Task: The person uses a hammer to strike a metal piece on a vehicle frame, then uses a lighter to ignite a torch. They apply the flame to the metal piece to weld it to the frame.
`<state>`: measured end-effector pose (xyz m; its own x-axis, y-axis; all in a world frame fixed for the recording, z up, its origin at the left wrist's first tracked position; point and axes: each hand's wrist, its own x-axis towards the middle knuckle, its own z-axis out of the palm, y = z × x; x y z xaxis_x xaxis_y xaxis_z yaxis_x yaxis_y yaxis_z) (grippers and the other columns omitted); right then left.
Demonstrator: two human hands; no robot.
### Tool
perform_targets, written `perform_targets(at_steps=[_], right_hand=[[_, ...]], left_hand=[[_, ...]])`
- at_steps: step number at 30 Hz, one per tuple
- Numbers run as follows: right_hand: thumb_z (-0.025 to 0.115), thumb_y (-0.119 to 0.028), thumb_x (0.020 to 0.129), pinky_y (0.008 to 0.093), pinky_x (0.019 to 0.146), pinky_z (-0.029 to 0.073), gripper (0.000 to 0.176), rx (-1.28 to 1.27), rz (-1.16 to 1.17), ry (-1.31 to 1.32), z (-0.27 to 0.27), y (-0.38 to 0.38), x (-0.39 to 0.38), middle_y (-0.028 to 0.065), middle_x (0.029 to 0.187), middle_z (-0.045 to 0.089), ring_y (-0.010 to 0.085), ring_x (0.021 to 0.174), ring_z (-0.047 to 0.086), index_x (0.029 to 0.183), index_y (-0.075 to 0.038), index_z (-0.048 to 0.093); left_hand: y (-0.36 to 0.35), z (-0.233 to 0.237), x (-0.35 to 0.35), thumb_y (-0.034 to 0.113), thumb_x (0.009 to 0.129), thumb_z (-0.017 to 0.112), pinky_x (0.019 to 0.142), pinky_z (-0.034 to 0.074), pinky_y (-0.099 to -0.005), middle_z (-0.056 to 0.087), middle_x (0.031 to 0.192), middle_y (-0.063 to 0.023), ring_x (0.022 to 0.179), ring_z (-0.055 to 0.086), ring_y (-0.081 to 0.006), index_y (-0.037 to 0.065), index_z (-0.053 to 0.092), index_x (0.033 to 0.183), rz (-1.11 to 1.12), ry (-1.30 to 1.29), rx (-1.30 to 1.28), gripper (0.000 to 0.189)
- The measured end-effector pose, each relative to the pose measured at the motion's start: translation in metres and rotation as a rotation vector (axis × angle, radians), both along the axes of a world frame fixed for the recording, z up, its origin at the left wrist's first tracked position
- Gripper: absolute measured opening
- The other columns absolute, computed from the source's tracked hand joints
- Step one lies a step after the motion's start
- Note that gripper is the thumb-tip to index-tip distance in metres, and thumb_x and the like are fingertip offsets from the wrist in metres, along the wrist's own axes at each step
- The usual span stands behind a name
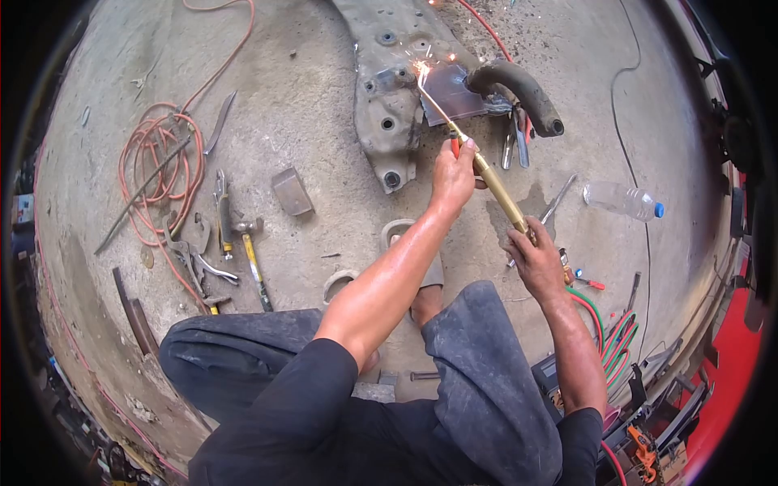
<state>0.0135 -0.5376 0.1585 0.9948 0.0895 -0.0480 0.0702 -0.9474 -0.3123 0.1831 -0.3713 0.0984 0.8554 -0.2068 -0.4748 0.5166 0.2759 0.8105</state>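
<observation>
My left hand (455,174) is closed around the front part of a brass torch (500,190), near a red part on it. Farther back, my right hand (536,253) grips the torch's rear end. The thin nozzle points up and left, and its tip meets bright sparks (421,70) on a grey metal part (387,105) lying on the floor. Right beside the sparks is a flat dark plate (454,94), with a curved pipe (523,87) at its right side. Locking pliers (516,139) are at the plate's lower right edge.
Left lie a coiled orange hose (162,178), a hammer (255,267), clamps (190,251) and a metal block (292,192). A plastic bottle (620,200) and a thin rod (559,198) lie right. Red and green hoses (617,348) run beside my right knee.
</observation>
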Motion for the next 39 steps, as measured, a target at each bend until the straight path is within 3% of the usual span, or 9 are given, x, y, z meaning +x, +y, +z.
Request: perform_targets(at_steps=[5,8,10,14,19,21,26,35,39], right_hand=[[0.079,-0.002,0.085,0.0398,0.082,0.062,0.039,-0.041,-0.035,-0.249,0.002,-0.011,-0.011,0.0110,0.132,0.056,0.0320,0.108,0.069,0.119,-0.021,0.074],[0.079,-0.001,0.084,0.0409,0.084,0.061,0.033,-0.077,-0.131,-0.320,0.013,0.004,-0.022,0.0133,0.131,0.056,0.0332,0.108,0.068,0.112,-0.018,0.076],[0.084,-0.009,0.084,0.0428,0.085,0.059,0.024,-0.076,-0.168,-0.308,0.009,0.014,-0.043,0.0169,0.131,0.056,0.0359,0.108,0.067,0.105,-0.012,0.072],[0.084,-0.015,0.088,0.0438,0.081,0.059,0.048,0.252,-0.330,-0.317,-0.022,0.036,-0.111,0.0179,0.134,0.054,0.0326,0.108,0.067,0.130,-0.015,0.060],[0.058,-0.036,0.108,0.0346,0.077,0.056,0.057,1.240,-1.176,-0.142,-0.011,0.057,-0.141,0.0162,0.139,0.054,0.0221,0.095,0.068,0.151,-0.001,0.045],[0.054,-0.035,0.110,0.0340,0.079,0.055,0.048,1.304,-1.119,0.177,-0.023,0.032,-0.168,0.0138,0.127,0.061,0.0212,0.093,0.068,0.146,-0.002,0.052],[0.054,-0.033,0.110,0.0349,0.082,0.054,0.043,1.053,-1.102,0.596,-0.035,0.018,-0.182,0.0124,0.115,0.067,0.0212,0.094,0.068,0.138,-0.001,0.059],[0.057,-0.032,0.108,0.0355,0.084,0.054,0.041,0.981,-1.198,0.534,-0.060,0.028,-0.200,0.0130,0.113,0.068,0.0217,0.094,0.068,0.134,0.000,0.062],[0.058,-0.032,0.108,0.0358,0.084,0.053,0.041,0.929,-1.207,0.528,-0.066,0.020,-0.206,0.0132,0.111,0.069,0.0220,0.095,0.067,0.132,0.000,0.063]], left_hand=[[0.005,0.084,-0.014,0.035,0.108,0.058,0.069,0.052,-0.0387,0.066,0.086,-0.0105,0.083,0.071,-0.0245,0.002,0.056,0.116,0.028,-0.392,0.088,0.034],[-0.010,0.100,-0.022,0.033,0.108,0.060,0.070,0.055,-0.0379,0.069,0.089,-0.0115,0.077,0.070,-0.0222,0.001,0.056,0.119,-0.092,-0.476,0.019,0.034],[-0.015,0.113,-0.031,0.030,0.106,0.061,0.073,0.054,-0.0438,0.070,0.091,-0.0176,0.081,0.070,-0.0333,0.001,0.056,0.120,-0.174,-0.535,0.133,0.033],[-0.028,0.110,-0.056,0.027,0.103,0.062,0.079,0.051,-0.0533,0.067,0.097,-0.0276,0.091,0.066,-0.0495,0.000,0.055,0.123,-0.282,-0.514,0.272,0.034],[-0.040,0.081,-0.098,0.028,0.103,0.061,0.081,0.050,-0.0536,0.068,0.099,-0.0272,0.097,0.064,-0.0500,0.000,0.056,0.123,-0.396,-0.535,0.233,0.035],[-0.040,0.065,-0.109,0.030,0.104,0.060,0.081,0.050,-0.0530,0.068,0.099,-0.0271,0.097,0.064,-0.0496,0.001,0.056,0.122,-0.501,-0.482,0.212,0.034],[-0.032,0.019,-0.133,0.034,0.105,0.057,0.080,0.050,-0.0523,0.069,0.101,-0.0270,0.097,0.065,-0.0480,0.004,0.056,0.120,-0.700,-0.331,0.251,0.034],[-0.004,-0.042,-0.184,0.027,0.099,0.058,0.091,0.054,-0.0535,0.071,0.108,-0.0272,0.105,0.069,-0.0446,0.003,0.063,0.119,-1.077,-0.360,0.492,0.032],[0.051,-0.017,-0.164,0.028,0.096,0.064,0.089,0.053,-0.0553,0.072,0.103,-0.0226,0.103,0.068,-0.0445,0.004,0.064,0.107,-0.856,-0.428,0.614,0.026]])
